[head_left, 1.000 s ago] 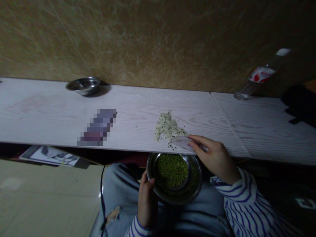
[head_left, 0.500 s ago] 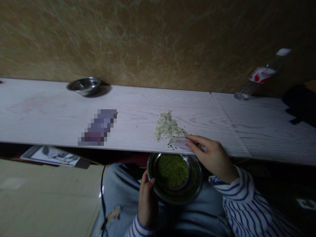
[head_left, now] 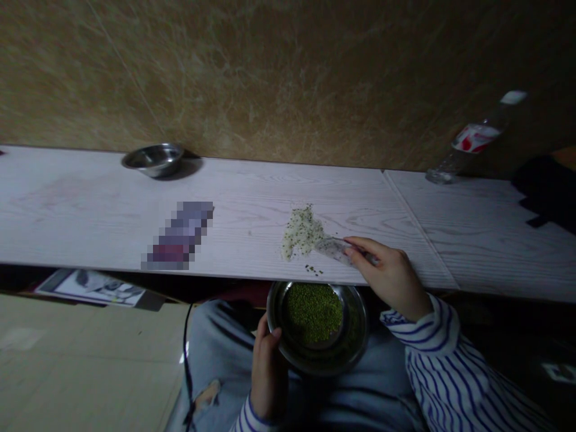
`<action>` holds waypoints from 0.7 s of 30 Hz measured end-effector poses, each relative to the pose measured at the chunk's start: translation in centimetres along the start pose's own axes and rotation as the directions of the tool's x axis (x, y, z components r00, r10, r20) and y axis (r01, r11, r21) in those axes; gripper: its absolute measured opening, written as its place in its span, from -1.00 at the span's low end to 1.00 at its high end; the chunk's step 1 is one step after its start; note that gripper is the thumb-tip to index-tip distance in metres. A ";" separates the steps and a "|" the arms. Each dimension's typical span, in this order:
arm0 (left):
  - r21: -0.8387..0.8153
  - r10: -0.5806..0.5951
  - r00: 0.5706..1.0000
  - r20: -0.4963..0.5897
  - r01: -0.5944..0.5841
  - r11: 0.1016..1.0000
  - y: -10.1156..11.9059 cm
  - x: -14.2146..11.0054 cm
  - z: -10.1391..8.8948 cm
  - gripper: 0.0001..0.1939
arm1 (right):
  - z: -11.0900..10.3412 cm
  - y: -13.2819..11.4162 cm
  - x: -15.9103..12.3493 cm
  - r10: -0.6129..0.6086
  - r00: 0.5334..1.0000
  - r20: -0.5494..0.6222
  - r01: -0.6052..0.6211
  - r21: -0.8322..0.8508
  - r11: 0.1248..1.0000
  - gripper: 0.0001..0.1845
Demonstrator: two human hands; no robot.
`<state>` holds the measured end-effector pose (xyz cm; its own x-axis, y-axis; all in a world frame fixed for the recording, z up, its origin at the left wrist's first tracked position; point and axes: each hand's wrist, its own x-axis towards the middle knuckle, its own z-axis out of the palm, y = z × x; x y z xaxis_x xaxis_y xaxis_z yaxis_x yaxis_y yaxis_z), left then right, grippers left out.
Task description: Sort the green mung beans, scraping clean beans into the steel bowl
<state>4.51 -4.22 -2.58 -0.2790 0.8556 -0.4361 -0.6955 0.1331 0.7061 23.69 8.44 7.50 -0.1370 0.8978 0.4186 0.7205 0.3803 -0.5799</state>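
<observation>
My left hand [head_left: 269,372] is closed on the left rim of a steel bowl [head_left: 360,336], which is at my lap just below the table edge. Green mung beans [head_left: 315,312] cover the bottom of the bowl. Between the fingertips of my right hand [head_left: 389,270] is a thin, see-through, flat plastic piece [head_left: 332,247]. Its far end reaches the right side of a spread heap of white grains mixed with green beans [head_left: 302,231]. A few loose green beans [head_left: 314,270] lie between the heap and the table edge.
The narrow white wood-grain table [head_left: 243,192] runs along a marbled wall. A second steel bowl [head_left: 155,161] stands at the back left, with a blurred-out flat object [head_left: 182,234] in front of it. A plastic bottle [head_left: 477,138] stands back right, near a dark item [head_left: 546,189].
My right hand and the plastic piece have shifted slightly up and to the right, away from the loose beans by the edge. My left hand and the bowl have hardly moved.
</observation>
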 end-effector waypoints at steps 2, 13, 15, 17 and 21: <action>-0.006 -0.010 1.000 -0.006 0.010 1.000 0.0 -0.1 0.0 -0.57 | -0.3 0.1 -0.4 -0.007 1.000 -0.001 0.007 0.001 1.000 -0.72; -0.047 -0.032 0.999 -0.015 0.031 0.998 0.0 -0.2 0.2 -0.55 | 0.1 -1.2 -1.6 -0.054 0.996 0.076 0.053 0.005 0.999 -0.72; -0.043 -0.024 0.999 -0.022 0.023 0.999 0.2 -0.3 0.3 -0.56 | 0.2 -1.4 -1.4 -0.062 0.994 0.089 0.061 0.021 0.998 -0.72; -0.026 -0.002 0.999 -0.034 0.001 1.000 0.3 -0.3 0.2 -0.57 | 0.4 -1.5 -1.0 -0.052 0.995 0.083 0.050 0.028 0.998 -0.72; -0.040 -0.004 0.999 -0.051 0.002 0.999 0.5 -0.1 -0.1 -0.58 | 0.6 -1.4 -0.5 -0.024 0.995 0.101 0.020 0.043 0.999 -0.73</action>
<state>4.14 -4.29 -2.22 -0.3099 0.8284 -0.4665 -0.7217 0.1144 0.6827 22.30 7.57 7.65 -0.2221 0.9062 0.3598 0.6874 0.4072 -0.6013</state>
